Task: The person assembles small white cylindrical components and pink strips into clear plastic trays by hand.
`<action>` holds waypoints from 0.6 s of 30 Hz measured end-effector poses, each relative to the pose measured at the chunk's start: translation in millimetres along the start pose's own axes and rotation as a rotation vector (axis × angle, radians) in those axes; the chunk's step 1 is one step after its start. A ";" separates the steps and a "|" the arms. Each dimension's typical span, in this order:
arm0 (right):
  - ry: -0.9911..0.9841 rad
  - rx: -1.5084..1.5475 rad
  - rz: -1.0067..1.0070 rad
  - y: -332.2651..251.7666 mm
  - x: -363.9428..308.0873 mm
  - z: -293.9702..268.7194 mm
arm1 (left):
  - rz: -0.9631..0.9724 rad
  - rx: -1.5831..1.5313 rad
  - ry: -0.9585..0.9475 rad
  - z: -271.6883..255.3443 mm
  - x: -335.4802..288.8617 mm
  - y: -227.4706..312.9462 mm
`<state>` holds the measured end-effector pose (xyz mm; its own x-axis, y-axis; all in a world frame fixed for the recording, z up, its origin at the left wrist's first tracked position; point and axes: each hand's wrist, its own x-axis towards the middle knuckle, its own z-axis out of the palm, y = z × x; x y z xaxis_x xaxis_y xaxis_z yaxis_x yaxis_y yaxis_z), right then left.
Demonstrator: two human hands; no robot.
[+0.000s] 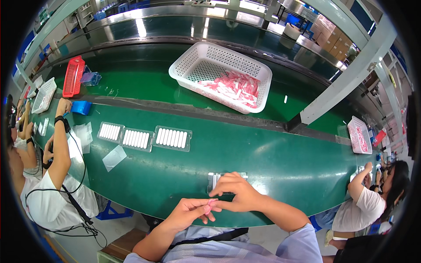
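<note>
Near the front edge of the green table, my left hand (189, 213) pinches a small soft pink piece (210, 205), its exact kind too small to make out. My right hand (237, 192) reaches over from the right; its thumb touches the pink piece while the index finger arches above, apart from the thumb. Partly covered by the right hand lies a clear plastic tray (211, 184) with white strips in it. Farther left, three clear trays filled with white sticks stand in a row: a left one (109, 132), a middle one (137, 139) and a right one (172, 138).
A white perforated basket (184, 61) with pink and white pieces stands beyond the table's ridge. A clear sheet (114, 158) lies at left, near a blue holder (81, 107) and a red basket (73, 76). A slanted metal post (337, 83) rises at right. Co-workers sit on both sides.
</note>
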<state>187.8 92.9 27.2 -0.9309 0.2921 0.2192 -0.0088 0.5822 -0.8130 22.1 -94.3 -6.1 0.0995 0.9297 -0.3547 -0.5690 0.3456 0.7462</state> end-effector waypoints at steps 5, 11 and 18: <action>0.421 0.056 0.201 17.6 -11.1 -12.8 | 0.042 0.003 0.071 -3.6 -0.6 2.2; 0.153 -0.852 -0.364 17.0 -27.7 -15.7 | 0.020 -0.012 0.077 -8.1 -2.1 2.9; 0.171 -0.533 -0.156 -2.8 -22.3 -14.3 | 0.018 -0.045 0.057 -1.7 4.9 1.0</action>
<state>213.8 95.7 32.3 -0.8607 0.2647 0.4348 0.0849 0.9168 -0.3902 20.6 -89.7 -8.1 0.0430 0.9265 -0.3739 -0.6068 0.3216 0.7269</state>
